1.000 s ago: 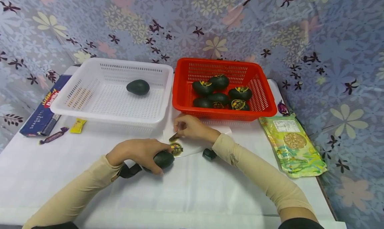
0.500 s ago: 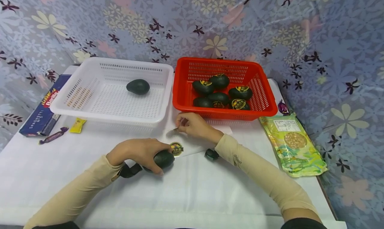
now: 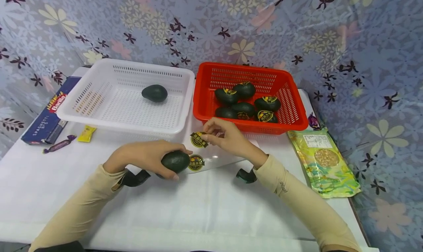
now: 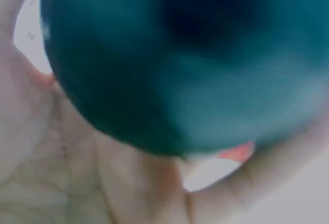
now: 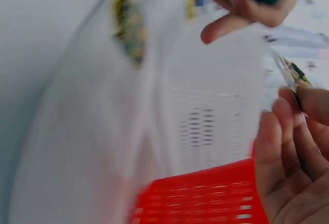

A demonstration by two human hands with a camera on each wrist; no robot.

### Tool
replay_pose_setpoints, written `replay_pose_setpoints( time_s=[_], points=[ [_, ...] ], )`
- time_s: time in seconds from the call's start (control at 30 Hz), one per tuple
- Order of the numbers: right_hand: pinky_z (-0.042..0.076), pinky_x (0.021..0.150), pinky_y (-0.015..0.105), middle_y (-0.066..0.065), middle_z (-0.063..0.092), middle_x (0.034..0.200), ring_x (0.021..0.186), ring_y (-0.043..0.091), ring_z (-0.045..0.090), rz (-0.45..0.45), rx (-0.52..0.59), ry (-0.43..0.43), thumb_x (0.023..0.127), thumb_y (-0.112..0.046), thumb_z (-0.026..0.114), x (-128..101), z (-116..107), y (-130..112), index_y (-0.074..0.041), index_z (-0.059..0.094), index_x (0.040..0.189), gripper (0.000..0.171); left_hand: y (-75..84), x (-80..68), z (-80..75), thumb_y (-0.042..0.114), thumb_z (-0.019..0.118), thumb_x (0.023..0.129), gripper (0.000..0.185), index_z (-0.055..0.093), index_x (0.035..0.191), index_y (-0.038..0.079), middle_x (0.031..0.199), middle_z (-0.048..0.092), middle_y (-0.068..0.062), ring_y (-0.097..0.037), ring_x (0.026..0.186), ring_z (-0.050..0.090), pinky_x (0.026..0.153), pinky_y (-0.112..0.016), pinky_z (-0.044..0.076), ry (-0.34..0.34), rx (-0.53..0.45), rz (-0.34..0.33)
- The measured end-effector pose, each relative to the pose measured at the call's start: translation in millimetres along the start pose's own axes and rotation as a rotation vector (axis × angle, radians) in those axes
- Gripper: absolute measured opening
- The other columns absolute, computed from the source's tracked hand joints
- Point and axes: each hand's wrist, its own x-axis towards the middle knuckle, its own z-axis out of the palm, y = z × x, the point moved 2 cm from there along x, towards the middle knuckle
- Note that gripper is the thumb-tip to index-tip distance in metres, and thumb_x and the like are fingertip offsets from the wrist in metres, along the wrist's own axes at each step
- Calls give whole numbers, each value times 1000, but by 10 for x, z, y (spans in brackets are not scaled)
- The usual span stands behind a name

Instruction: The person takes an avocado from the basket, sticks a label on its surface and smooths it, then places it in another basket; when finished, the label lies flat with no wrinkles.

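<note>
My left hand (image 3: 145, 157) grips a dark green avocado (image 3: 175, 161) on the white table; the same avocado (image 4: 180, 59) fills the left wrist view against my palm. My right hand (image 3: 224, 136) pinches a round yellow-and-black sticker (image 3: 199, 139) lifted just above a clear backing sheet (image 3: 214, 160). In the right wrist view the sticker (image 5: 294, 73) shows edge-on at my fingertips (image 5: 288, 116). One more sticker (image 3: 196, 163) stays on the sheet beside the avocado.
A white basket (image 3: 99, 114) holds one bare avocado (image 3: 154, 93). A red basket (image 3: 294, 116) holds several stickered avocados. A pasta box (image 3: 49, 116), two wrapped sweets (image 3: 86, 133) and a snack bag (image 3: 324, 164) lie at the table's sides.
My right hand has peeled one sticker off the sheet and raised it. The left hand with its avocado has stayed in place. The camera has tilted slightly.
</note>
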Motion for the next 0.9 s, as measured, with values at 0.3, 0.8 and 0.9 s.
replay_pose_setpoints(
  time_s=[0.3, 0.8, 0.9],
  points=[
    [56, 74, 26, -4, 72, 99, 88, 18, 64, -80, 162, 213, 95, -8, 68, -127, -156, -347, -6, 68, 110, 16, 87, 33, -211, 23, 69, 94, 45, 49, 133, 14, 127, 66, -6, -24, 113, 61, 95, -39, 54, 276, -424, 56],
    [58, 77, 27, 1, 71, 93, 86, 16, 65, -128, 187, 323, 95, -8, 66, -60, 0, -512, -4, 69, 109, 15, 110, 244, -145, 3, 83, 78, 100, 24, 153, 31, 147, 42, -9, -28, 127, 52, 97, -32, 55, 371, -806, 101],
    [57, 77, 27, 10, 71, 95, 85, 16, 64, -144, 167, 301, 95, -7, 66, -49, 13, -535, -3, 69, 108, 14, 141, 268, -132, 1, 83, 76, 102, 22, 154, 29, 145, 44, -9, -30, 125, 54, 97, -32, 55, 403, -750, 101]
  ],
)
